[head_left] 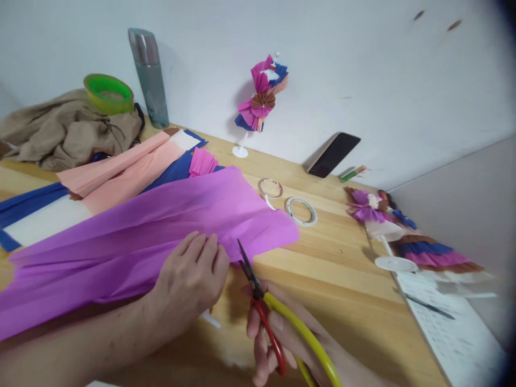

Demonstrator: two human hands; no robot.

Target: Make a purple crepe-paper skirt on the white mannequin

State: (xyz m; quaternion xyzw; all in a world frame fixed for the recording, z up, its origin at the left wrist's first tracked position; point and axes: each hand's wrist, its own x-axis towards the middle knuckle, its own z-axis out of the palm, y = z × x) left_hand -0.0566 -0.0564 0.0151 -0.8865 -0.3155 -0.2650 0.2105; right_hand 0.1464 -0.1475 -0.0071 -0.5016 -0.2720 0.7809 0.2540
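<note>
A large sheet of purple crepe paper (161, 215) lies slanting across the table. My left hand (195, 274) grips its near edge, fingers curled over the paper. Just to the right, my right hand (282, 328) holds scissors (264, 301) with one red and one yellow handle. The blades are parted and point away from me at the paper's near edge, right beside my left hand. Beneath and behind the purple sheet are peach paper (133, 172), blue paper (169, 173), white paper (50, 220) and a small folded pink piece (202, 161).
Two tape rolls (301, 211) lie past the paper's right end. Along the wall stand a bottle (149, 80), a paper-flower stand (241, 151) and a phone (334, 155). Brown cloth (68, 131) with a green bowl (108, 94) sits left; more paper decorations (435, 252) and a written sheet (455, 328) lie right.
</note>
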